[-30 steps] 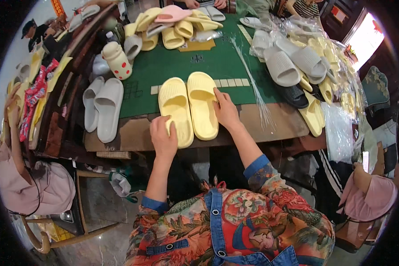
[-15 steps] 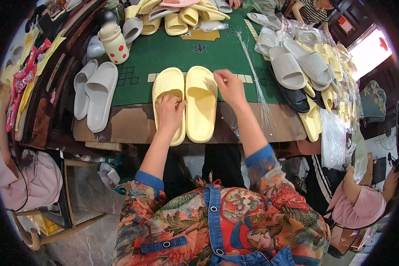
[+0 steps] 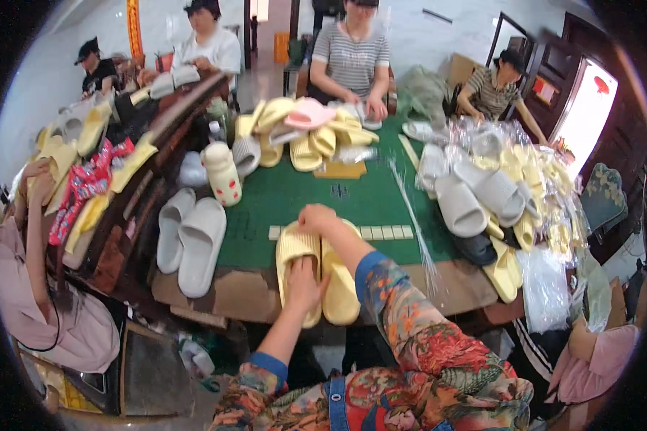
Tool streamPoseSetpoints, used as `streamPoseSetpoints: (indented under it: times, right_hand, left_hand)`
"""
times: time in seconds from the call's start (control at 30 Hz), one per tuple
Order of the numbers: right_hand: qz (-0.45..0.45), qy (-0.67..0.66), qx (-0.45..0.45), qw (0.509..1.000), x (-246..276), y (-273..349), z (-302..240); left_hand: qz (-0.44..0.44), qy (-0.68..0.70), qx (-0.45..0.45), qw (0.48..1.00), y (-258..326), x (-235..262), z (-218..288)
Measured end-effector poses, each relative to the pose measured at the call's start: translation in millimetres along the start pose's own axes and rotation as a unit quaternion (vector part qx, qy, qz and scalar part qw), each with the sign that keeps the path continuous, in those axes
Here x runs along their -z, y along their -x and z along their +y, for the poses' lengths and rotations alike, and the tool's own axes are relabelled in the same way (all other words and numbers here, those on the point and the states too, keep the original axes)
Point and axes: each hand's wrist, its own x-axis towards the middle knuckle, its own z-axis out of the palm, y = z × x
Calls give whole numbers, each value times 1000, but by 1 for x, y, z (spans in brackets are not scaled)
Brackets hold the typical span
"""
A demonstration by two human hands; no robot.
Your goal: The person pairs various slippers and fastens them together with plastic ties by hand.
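Observation:
A pair of pale yellow slide slippers lies side by side at the table's near edge, toes pointing away from me. My left hand [image 3: 304,284] reaches into the foot opening of the left slipper [image 3: 295,246]. Its fingers are partly hidden under the strap, and its thumb lies toward the right slipper [image 3: 341,296]. My right hand [image 3: 319,218] is at the toe end of the left slipper, fingers curled together; whatever they pinch is hidden. My right forearm crosses over the right slipper's strap.
Grey slippers [image 3: 200,248] and a spotted bottle [image 3: 221,174] are at left. A slipper pile [image 3: 305,147] lies at the back; bagged slippers [image 3: 492,190] crowd the right beside thin clear strands [image 3: 410,219]. Co-workers sit around the green-topped table [image 3: 266,205].
My right hand has swung left, from beside the right slipper to the left slipper's toe. My left hand stays in the left slipper. The view has tilted up, showing co-workers across the table.

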Motion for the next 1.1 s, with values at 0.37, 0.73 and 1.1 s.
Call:
streamPoseSetpoints:
  times: [0.37, 0.73, 1.1]
  right_hand:
    - [-5, 75, 4, 997, 1, 1, -5]
    - [-36, 62, -31, 997, 1, 1, -3]
    - [343, -260, -30, 902, 29, 59, 47]
  left_hand:
    - [-21, 51, 42, 998, -2, 3, 8]
    - [-7, 36, 25, 999, 3, -1, -6]
    - [4, 25, -4, 1000, -9, 11, 2]
